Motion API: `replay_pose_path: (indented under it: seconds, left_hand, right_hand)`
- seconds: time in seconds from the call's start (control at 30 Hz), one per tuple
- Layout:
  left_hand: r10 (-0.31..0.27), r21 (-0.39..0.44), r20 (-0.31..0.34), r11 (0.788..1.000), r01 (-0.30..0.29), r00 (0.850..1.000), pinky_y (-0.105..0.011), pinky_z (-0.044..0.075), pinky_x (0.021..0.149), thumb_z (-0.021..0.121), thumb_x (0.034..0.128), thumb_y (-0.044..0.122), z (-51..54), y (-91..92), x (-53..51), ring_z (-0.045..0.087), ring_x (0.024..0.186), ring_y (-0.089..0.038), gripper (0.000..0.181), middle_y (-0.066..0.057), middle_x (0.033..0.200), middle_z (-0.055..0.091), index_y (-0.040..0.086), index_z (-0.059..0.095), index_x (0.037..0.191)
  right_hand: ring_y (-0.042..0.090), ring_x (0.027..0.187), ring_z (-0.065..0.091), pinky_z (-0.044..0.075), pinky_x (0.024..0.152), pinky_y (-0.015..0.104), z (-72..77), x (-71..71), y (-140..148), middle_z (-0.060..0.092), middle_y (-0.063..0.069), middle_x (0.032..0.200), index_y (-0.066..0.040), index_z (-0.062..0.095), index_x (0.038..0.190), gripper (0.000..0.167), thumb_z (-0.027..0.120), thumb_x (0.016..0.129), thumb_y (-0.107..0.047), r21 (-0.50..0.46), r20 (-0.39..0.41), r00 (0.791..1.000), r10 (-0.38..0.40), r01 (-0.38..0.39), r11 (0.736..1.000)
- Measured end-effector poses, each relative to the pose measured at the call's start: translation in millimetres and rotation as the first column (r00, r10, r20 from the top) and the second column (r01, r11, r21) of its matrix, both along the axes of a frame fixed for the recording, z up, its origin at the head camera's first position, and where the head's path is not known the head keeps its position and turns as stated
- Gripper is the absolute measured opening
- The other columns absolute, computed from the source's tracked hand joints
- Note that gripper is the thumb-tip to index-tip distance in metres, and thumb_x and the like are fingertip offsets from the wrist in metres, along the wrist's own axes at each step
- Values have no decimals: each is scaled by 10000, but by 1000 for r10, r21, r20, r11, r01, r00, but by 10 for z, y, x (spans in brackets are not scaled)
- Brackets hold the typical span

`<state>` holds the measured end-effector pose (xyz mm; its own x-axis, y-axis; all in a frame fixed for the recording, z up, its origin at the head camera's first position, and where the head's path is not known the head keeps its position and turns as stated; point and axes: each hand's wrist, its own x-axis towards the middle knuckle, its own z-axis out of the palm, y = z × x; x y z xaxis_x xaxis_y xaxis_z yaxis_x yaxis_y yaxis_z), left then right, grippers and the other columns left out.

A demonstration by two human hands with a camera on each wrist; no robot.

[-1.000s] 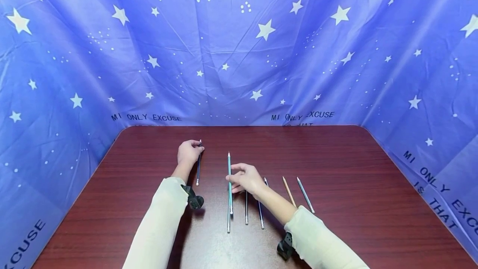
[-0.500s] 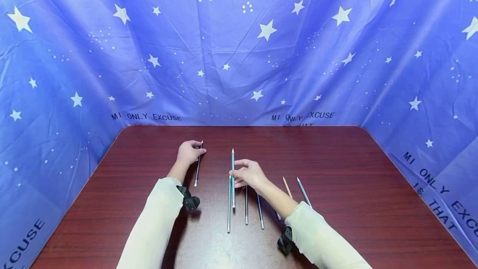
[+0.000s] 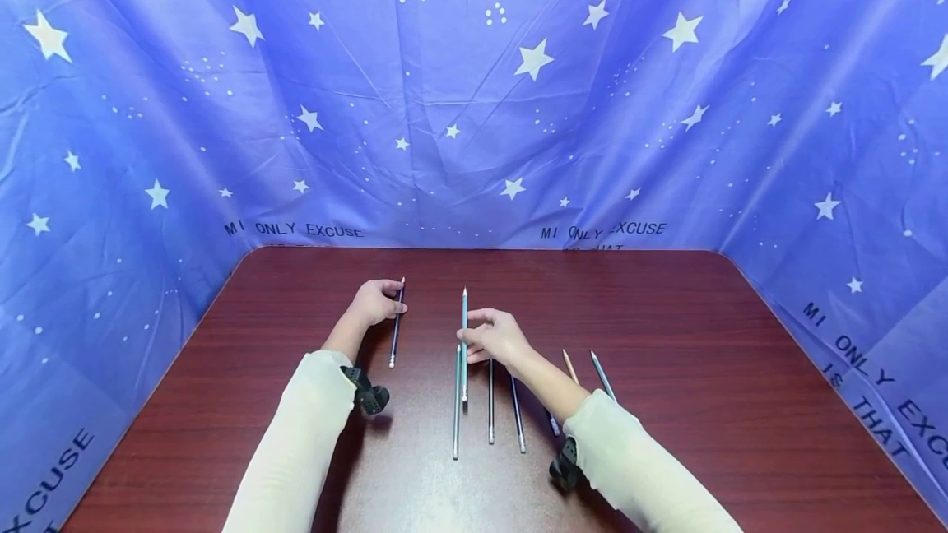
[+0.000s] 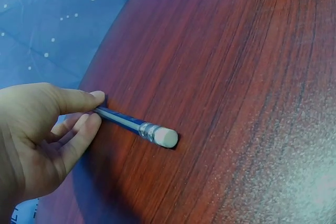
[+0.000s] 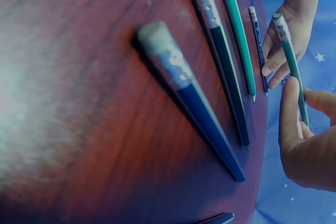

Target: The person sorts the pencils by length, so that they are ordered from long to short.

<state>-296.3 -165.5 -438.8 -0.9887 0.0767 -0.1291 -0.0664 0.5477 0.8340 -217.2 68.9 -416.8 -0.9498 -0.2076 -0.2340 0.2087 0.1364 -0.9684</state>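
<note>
My left hand (image 3: 374, 303) pinches a dark blue pencil (image 3: 395, 344) near the far left of the table, between thumb and fingers. Its white eraser end (image 4: 165, 137) points back toward me, close to the tabletop. With thumb and fingertips my right hand (image 3: 500, 337) holds a green pencil (image 3: 465, 303), tip away from me and apparently raised off the table. Just left of that hand another green pencil (image 3: 456, 414) lies on the table. A black pencil (image 3: 491, 414) and a blue pencil (image 3: 518, 418) lie below the right hand, partly covered by it.
Beyond the right forearm lie an orange pencil (image 3: 569, 364) and a light blue pencil (image 3: 603, 375). The forearm hides most of another blue pencil (image 3: 554, 426). The dark red wooden table (image 3: 296, 286) meets a blue star-printed curtain (image 3: 444, 64).
My right hand has carried the green pencil farther from me and slightly right. The left hand keeps its pencil in nearly the same place, its thumb a little lower and the pencil's tilt slightly changed.
</note>
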Motion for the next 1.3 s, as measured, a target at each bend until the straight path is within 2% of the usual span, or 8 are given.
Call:
replay_pose_path:
  seconds: [0.13,0.37,0.73,0.87,0.97,1.13,1.3]
  left_hand:
    - [2,-7,-6,1000,-2,1000,-295,578,684,660,798,-32,-18,-4,-9,628,728,-189,489,-295,1205,531,-58,529,1269]
    - [-10,-52,-7,999,9,1000,-266,569,685,662,817,-9,-23,7,-2,640,751,-194,485,-285,1222,535,-37,527,1282]
    - [-16,-89,-49,996,12,999,-253,564,673,674,812,11,-7,7,27,646,727,-182,479,-288,1204,547,-33,539,1269]
    - [-10,-98,-57,995,5,998,-249,563,681,681,806,18,-25,-3,16,646,754,-186,470,-282,1196,558,-32,551,1255]
    - [-4,-106,-62,994,-3,998,-248,562,688,681,808,21,-32,-2,17,649,770,-194,470,-280,1198,561,-30,551,1256]
    - [2,-115,-58,993,-9,998,-245,558,680,677,811,21,-20,7,28,658,769,-208,471,-279,1204,561,-28,548,1261]
    - [9,-108,-41,994,-14,999,-237,547,657,675,818,21,-17,19,26,664,761,-217,476,-277,1220,550,-16,542,1274]
  right_hand:
    - [109,566,618,582,577,279,29,-43,-40,645,300,993,65,485,1283,479,645,838,-16,-8,-9,1000,-8,8,1000]
    - [106,555,604,580,571,279,71,-106,-106,633,307,981,79,467,1296,490,635,844,-11,-19,-30,999,-30,29,999]
    - [104,532,600,587,595,306,55,-242,-201,662,253,913,58,507,1260,458,656,834,-14,0,-32,999,-38,38,999]
    - [117,557,604,589,665,379,125,-230,-222,655,271,928,83,481,1280,476,646,844,-15,12,-34,999,-22,22,1000]
    - [118,560,606,588,675,387,132,-240,-240,649,292,953,77,488,1276,470,646,843,-13,17,-28,999,-29,29,999]
    - [99,526,601,589,605,322,67,-288,-277,646,305,974,62,504,1266,456,647,840,-15,12,-24,999,-36,36,999]
    - [99,512,595,583,571,298,31,-307,-318,659,277,918,55,518,1251,439,649,839,-18,8,-25,999,-37,38,999]
